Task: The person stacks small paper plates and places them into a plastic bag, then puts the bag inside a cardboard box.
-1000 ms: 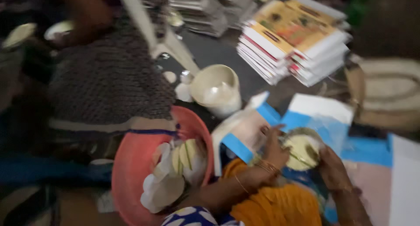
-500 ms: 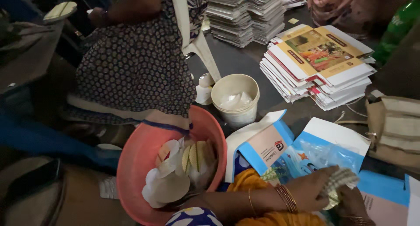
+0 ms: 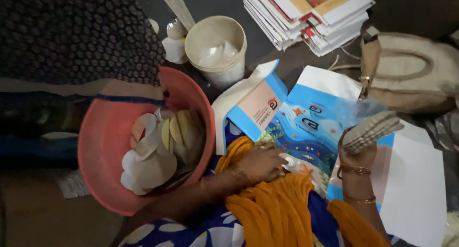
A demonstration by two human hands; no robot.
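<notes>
My right hand [image 3: 355, 154] is raised and grips a fanned stack of thin pale ribbed discs [image 3: 374, 128] above the blue printed cartons [image 3: 306, 123]. My left hand [image 3: 260, 163] lies lower, on the orange cloth [image 3: 282, 204] over my lap. Its fingers curl beside a small white piece [image 3: 289, 162]; whether it grips that piece is unclear. To the left stands a pink basin [image 3: 103, 146] holding several round pale discs [image 3: 165, 146], some with yellow-green faces.
A person in a dark dotted garment [image 3: 76, 32] sits behind the basin. A cream bucket [image 3: 217, 48] with crumpled plastic stands beyond the cartons. Stacked books [image 3: 311, 13] lie top right, a woven bag [image 3: 411, 70] at the right, white sheets [image 3: 416, 180] lower right.
The camera has tilted down and closer. My left hand has left the stack and dropped onto the orange cloth. My right hand now holds the discs alone, higher and further right.
</notes>
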